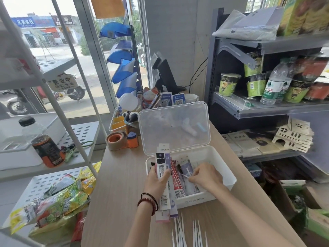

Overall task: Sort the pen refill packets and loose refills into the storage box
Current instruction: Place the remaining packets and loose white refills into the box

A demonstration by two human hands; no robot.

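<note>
Filling step: left hand (pixel 156 181) grips printed refill packets (pixel 161 165), right hand (pixel 204 177) pinches thin white refill (pixel 185 176) inside white plastic box (pixel 195 200). We'd seat both next.

The white box (pixel 225 168) stands with its clear lid (pixel 174 127) hinged upright behind it, and red, purple and white packets (pixel 187 186) lie side by side inside. The held packets (pixel 162 166), a black-and-white one in front, stand fanned at the box's left rim in the left hand (pixel 156 182). Thin white refills (pixel 195 232) lie scattered on the table (pixel 115 184) just before the box, while the right hand (pixel 204 175) pinches what looks like one refill (pixel 184 175) over the packets.
</note>
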